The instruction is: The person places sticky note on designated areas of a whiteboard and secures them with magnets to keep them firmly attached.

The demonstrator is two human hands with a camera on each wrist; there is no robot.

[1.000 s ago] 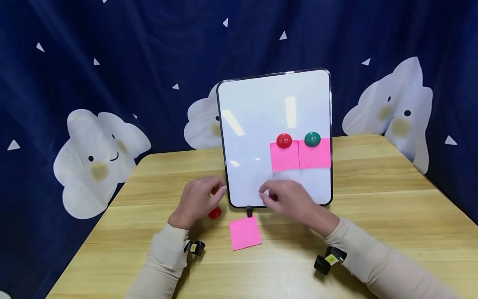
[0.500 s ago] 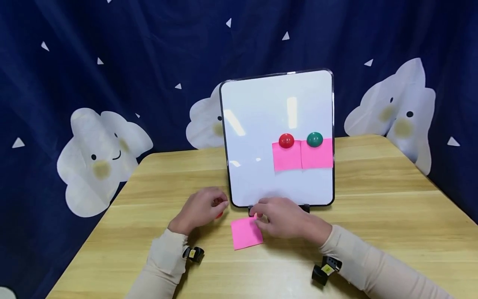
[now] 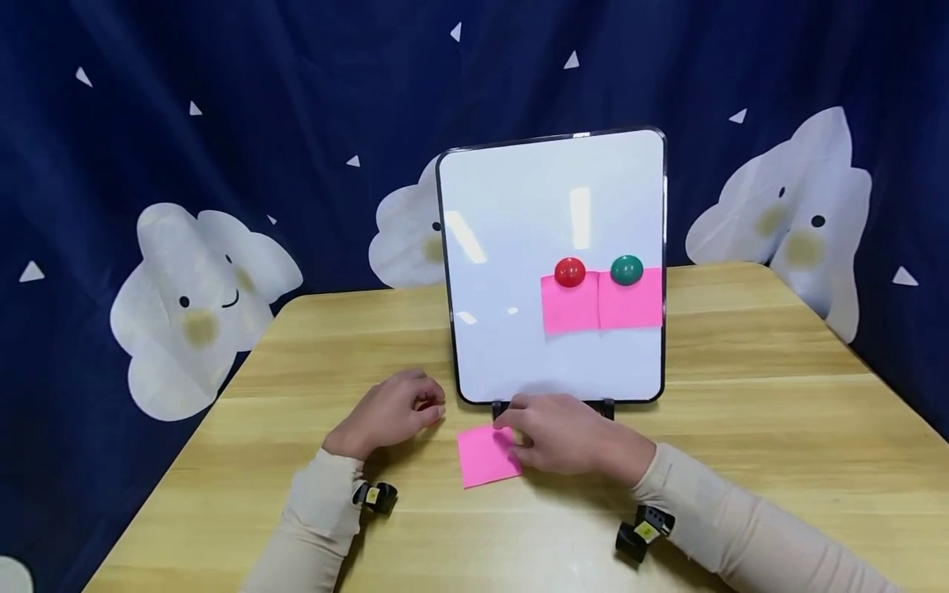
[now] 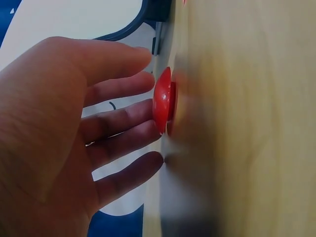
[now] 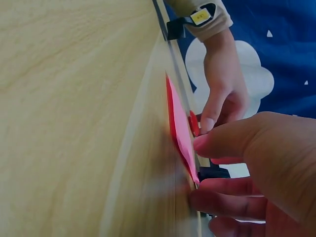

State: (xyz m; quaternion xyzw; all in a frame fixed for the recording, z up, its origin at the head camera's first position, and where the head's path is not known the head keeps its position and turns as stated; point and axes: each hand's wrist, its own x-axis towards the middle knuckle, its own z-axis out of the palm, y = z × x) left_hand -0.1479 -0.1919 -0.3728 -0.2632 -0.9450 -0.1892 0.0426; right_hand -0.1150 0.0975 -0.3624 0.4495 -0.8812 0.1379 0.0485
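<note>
My left hand [image 3: 389, 416] is low over the table, its fingers loosely bent around a red round magnet [image 4: 162, 101]. In the left wrist view the fingertips reach the magnet's rim, and the thumb stays apart from it. My right hand [image 3: 571, 436] hovers at the right edge of a pink sticky note [image 3: 483, 459] on the table. Seen from the right wrist, its thumb and fingers spread around the note's near end without a plain pinch; whether they touch the paper is hard to tell.
Behind the hands a whiteboard [image 3: 511, 214] leans on a black stand [image 3: 608, 409]. Two pink notes [image 3: 569, 311] hang on it under a red magnet [image 3: 570, 272] and a green magnet [image 3: 627, 270]. A dark blue curtain [image 3: 319, 74] backs the wooden table [image 3: 741, 395].
My right hand has come down from in front of the whiteboard to the pink note on the table. My left hand has lowered slightly over the loose red magnet.
</note>
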